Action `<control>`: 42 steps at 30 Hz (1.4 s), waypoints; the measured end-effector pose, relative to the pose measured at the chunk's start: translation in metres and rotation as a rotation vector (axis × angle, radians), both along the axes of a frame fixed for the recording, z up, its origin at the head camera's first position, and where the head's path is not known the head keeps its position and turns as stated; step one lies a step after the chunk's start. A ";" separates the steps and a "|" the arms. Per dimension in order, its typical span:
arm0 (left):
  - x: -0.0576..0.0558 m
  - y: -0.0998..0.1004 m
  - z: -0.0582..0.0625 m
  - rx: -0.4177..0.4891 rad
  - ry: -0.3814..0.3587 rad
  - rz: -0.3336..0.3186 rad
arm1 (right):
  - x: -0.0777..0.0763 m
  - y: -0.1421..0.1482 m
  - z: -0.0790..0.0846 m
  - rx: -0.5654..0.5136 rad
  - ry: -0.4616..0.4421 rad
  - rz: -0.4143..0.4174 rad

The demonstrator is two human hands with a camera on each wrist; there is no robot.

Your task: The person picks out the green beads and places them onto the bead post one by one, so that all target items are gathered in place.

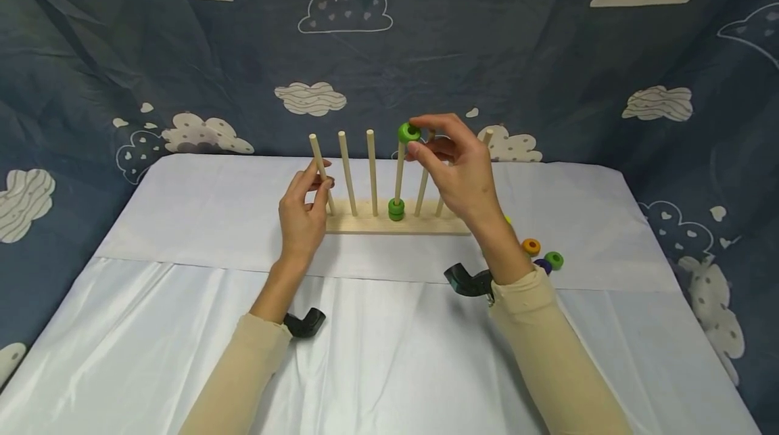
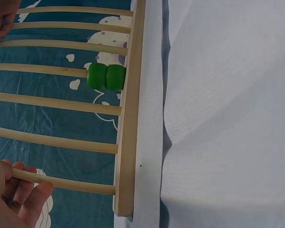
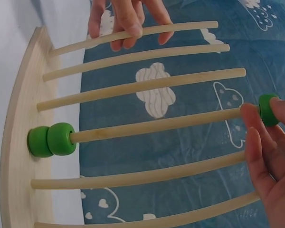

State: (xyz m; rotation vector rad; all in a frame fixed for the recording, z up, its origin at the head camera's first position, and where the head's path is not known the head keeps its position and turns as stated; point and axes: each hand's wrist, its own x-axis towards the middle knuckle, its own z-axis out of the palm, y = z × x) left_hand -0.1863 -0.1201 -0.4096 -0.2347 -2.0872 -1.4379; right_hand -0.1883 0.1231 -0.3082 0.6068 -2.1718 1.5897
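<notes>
A wooden rack with a row of upright pegs has its base (image 1: 359, 225) on the white-covered table. Two green beads (image 1: 396, 210) sit stacked at the bottom of the middle peg (image 3: 156, 126). My right hand (image 1: 465, 174) pinches another green bead (image 1: 409, 132) between thumb and fingers, right at the top of that same peg. At the rack's left end, my left hand (image 1: 303, 212) holds the outermost peg (image 2: 71, 183) between thumb and fingertips. The right hand covers parts of the pegs on the right in the head view.
To the right of the rack lie loose beads: an orange one (image 1: 531, 247), a green one (image 1: 554, 260) and a dark purple one (image 1: 543, 265) partly behind the right forearm. A sliver of a yellow thing (image 1: 508, 219) shows beside the wrist. A dark cloud-patterned cloth (image 1: 426, 49) hangs behind the table.
</notes>
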 end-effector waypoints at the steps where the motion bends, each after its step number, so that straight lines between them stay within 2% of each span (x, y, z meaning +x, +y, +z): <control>1: 0.000 0.000 0.000 -0.001 -0.002 0.000 | 0.000 0.000 0.000 0.001 0.001 -0.004; 10: -0.002 0.000 0.001 0.014 0.001 -0.013 | -0.002 -0.003 0.002 0.015 0.031 -0.032; 24: -0.003 0.000 0.001 0.006 -0.017 -0.020 | -0.002 -0.001 0.001 0.032 0.016 -0.038; 32: -0.003 0.000 0.001 0.002 -0.004 -0.017 | -0.002 -0.004 0.000 0.080 0.032 -0.071; 42: -0.001 -0.001 0.001 -0.002 -0.006 -0.005 | 0.002 0.000 -0.001 0.088 -0.042 -0.026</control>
